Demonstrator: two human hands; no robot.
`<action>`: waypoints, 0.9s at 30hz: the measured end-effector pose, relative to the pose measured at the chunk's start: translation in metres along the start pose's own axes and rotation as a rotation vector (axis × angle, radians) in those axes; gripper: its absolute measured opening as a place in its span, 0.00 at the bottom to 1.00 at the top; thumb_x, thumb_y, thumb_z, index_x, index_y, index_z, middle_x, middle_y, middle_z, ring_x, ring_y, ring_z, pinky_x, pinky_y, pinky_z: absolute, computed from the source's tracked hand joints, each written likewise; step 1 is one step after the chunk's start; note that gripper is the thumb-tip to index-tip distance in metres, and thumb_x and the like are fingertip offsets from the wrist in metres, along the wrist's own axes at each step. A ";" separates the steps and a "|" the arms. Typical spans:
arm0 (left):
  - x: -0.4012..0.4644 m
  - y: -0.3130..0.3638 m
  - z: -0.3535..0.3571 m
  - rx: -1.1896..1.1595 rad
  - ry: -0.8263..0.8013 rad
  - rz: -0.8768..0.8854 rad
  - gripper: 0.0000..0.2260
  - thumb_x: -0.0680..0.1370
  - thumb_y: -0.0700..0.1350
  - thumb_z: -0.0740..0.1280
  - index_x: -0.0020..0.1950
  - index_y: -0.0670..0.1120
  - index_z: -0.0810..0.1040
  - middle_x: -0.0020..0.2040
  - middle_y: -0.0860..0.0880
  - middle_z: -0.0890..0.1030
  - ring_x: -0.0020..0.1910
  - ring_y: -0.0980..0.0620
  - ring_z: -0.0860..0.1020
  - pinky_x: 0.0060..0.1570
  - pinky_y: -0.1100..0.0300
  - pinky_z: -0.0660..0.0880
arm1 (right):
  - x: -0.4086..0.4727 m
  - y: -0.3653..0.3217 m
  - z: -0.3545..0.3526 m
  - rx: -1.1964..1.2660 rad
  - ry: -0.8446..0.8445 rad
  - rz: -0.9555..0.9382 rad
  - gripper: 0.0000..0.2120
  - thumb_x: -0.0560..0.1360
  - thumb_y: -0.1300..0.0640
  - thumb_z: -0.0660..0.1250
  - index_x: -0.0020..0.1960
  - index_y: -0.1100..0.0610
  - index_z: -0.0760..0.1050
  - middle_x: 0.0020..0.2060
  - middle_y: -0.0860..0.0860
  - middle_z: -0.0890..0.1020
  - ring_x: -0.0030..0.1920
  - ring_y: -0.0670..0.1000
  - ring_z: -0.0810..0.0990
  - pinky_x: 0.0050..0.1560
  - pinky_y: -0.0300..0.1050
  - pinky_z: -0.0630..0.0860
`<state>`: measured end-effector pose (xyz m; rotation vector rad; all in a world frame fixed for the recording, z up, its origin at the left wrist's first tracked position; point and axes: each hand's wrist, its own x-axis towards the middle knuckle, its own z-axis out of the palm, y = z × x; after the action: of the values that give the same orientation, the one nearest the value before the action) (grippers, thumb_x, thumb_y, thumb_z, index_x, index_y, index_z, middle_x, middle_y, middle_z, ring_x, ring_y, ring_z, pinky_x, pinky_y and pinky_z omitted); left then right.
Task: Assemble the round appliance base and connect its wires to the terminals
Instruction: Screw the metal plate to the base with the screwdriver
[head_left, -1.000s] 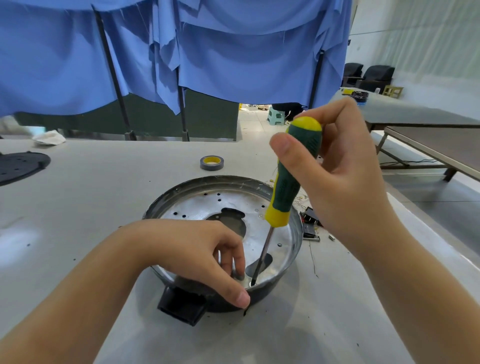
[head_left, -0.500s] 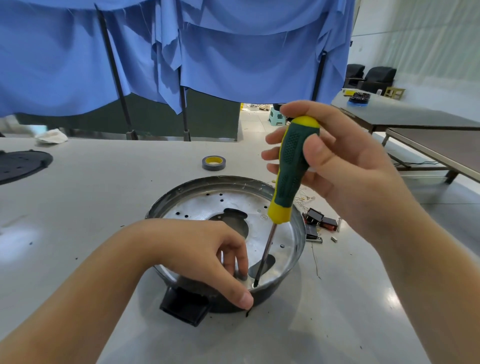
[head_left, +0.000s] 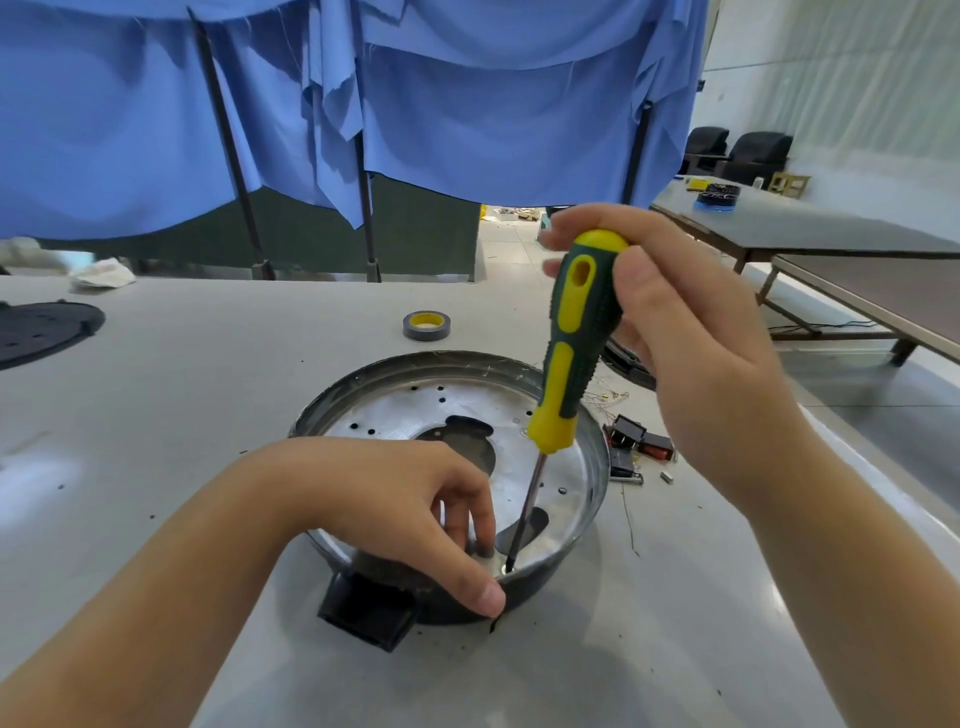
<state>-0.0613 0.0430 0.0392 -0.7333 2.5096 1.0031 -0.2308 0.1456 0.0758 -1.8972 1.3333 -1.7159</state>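
Head view: the round appliance base (head_left: 582, 457) sits mid-desk (head_left: 208, 415). The left hand (head_left: 410, 509) grips its 6 o'clock rim; the right hand (head_left: 691, 332) grips the screwdriver (head_left: 571, 364). Keep the shaft upright, pressing steadily so the tip stays seated.

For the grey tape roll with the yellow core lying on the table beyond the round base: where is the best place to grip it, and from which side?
Probably from above. The grey tape roll with the yellow core lies flat on the white table, its open centre facing up and nothing close around it. Pinch one wall of the ring, a finger inside the core and the thumb on the outer grey face. Both hands are busy now.
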 end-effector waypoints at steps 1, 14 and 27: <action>0.000 0.000 0.000 0.000 0.003 0.000 0.18 0.64 0.65 0.75 0.50 0.60 0.79 0.40 0.63 0.81 0.38 0.65 0.78 0.43 0.64 0.72 | 0.000 -0.001 -0.002 0.062 -0.041 0.007 0.14 0.81 0.58 0.53 0.61 0.54 0.74 0.52 0.51 0.81 0.55 0.50 0.81 0.56 0.48 0.79; 0.001 0.000 0.000 0.009 0.005 -0.002 0.18 0.64 0.66 0.75 0.49 0.62 0.78 0.41 0.63 0.81 0.40 0.65 0.78 0.45 0.64 0.73 | 0.000 -0.007 0.002 0.121 -0.012 -0.001 0.06 0.75 0.53 0.66 0.51 0.48 0.72 0.39 0.43 0.75 0.41 0.44 0.78 0.44 0.42 0.79; 0.002 0.000 -0.001 0.014 0.001 -0.004 0.18 0.64 0.66 0.75 0.50 0.61 0.78 0.41 0.63 0.80 0.38 0.66 0.78 0.42 0.66 0.71 | 0.000 -0.007 0.001 0.236 -0.160 0.037 0.13 0.77 0.60 0.60 0.62 0.57 0.70 0.49 0.58 0.80 0.51 0.53 0.83 0.52 0.47 0.81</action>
<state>-0.0628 0.0424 0.0390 -0.7340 2.5126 0.9835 -0.2272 0.1492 0.0800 -1.8208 1.0507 -1.5878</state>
